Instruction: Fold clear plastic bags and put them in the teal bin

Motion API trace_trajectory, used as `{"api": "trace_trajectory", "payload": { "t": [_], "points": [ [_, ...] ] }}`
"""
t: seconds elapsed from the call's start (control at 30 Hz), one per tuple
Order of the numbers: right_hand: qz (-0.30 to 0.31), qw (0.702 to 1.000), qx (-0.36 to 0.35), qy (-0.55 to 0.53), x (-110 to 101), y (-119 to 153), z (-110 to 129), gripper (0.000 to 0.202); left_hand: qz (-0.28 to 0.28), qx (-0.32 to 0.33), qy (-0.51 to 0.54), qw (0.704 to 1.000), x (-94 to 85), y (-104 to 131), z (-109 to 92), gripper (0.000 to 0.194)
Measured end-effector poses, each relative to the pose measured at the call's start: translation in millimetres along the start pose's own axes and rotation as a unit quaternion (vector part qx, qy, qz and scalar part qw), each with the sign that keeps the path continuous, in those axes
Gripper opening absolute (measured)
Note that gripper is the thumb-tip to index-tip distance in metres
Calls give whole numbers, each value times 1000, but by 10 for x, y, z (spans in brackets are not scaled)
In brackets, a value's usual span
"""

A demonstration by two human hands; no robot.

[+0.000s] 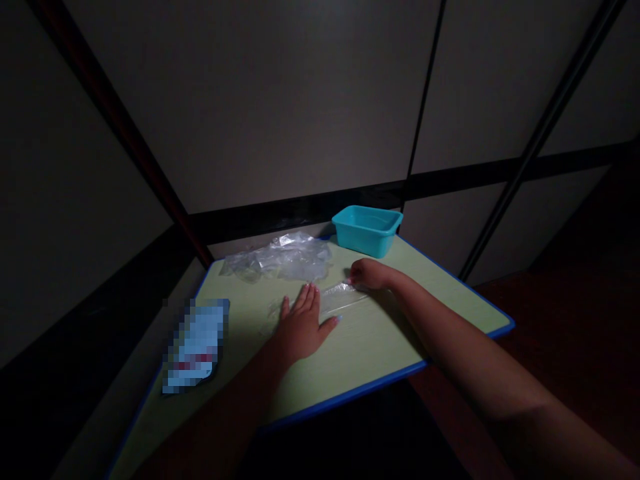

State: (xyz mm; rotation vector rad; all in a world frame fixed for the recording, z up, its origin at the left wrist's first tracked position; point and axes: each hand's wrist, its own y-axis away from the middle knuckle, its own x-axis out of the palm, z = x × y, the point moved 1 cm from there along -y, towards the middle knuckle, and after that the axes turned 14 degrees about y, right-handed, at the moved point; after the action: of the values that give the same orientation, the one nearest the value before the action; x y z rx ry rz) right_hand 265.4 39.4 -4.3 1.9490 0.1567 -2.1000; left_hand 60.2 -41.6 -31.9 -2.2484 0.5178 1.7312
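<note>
My left hand [301, 323] lies flat, fingers together, pressing the left part of a clear plastic bag [334, 298] onto the pale green table [380, 340]. My right hand [369, 273] is closed and pinches the bag's far right end, near the table's middle. The bag is stretched flat between the two hands. Its left part is hidden under my left palm.
A crumpled heap of clear plastic bags [283, 259] lies at the back of the table. A teal plastic tub [367, 229] stands at the back right corner. A blurred blue packet [196, 345] lies at the left edge. Grey partition walls enclose the table; the room is dim.
</note>
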Motion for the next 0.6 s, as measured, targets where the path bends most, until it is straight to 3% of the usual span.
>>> {"api": "trace_trajectory", "payload": {
  "t": [0.27, 0.47, 0.6],
  "points": [
    [-21, 999, -8, 38, -12, 26, 40, 28, -15, 0, -16, 1000, 13, -1, 4, 75],
    [-14, 1000, -13, 21, -3, 16, 41, 40, 1, 8, -3, 1000, -17, -4, 7, 73],
    [-19, 999, -7, 48, 6, 3, 59, 31, 3, 5, -1, 1000, -24, -2, 6, 72]
  ]
}}
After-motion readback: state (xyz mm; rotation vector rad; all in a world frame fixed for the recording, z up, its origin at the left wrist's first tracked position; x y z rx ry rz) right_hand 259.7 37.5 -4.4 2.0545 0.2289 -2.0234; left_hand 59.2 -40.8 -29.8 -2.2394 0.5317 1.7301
